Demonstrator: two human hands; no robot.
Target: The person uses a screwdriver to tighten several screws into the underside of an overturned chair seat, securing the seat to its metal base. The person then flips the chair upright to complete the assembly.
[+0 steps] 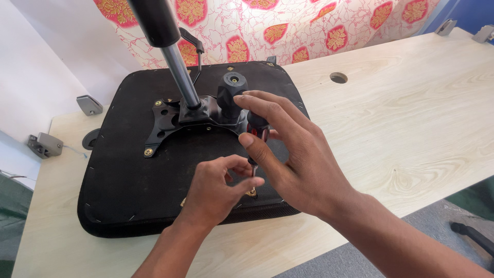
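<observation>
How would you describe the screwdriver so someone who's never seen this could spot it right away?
On the pale wooden table lies an upturned black chair seat with a metal bracket and gas cylinder. Near its front edge, the screwdriver stands upright between the right hand and the left hand; its red-and-black handle sets it apart.

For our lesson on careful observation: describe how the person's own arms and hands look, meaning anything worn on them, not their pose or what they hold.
Both the left hand and the right hand are bare, with no gloves. No rings, watch or bracelet show. Both forearms are uncovered as far as the picture's edge, so no sleeves are in view. Fingernails are short and unpainted.
</observation>
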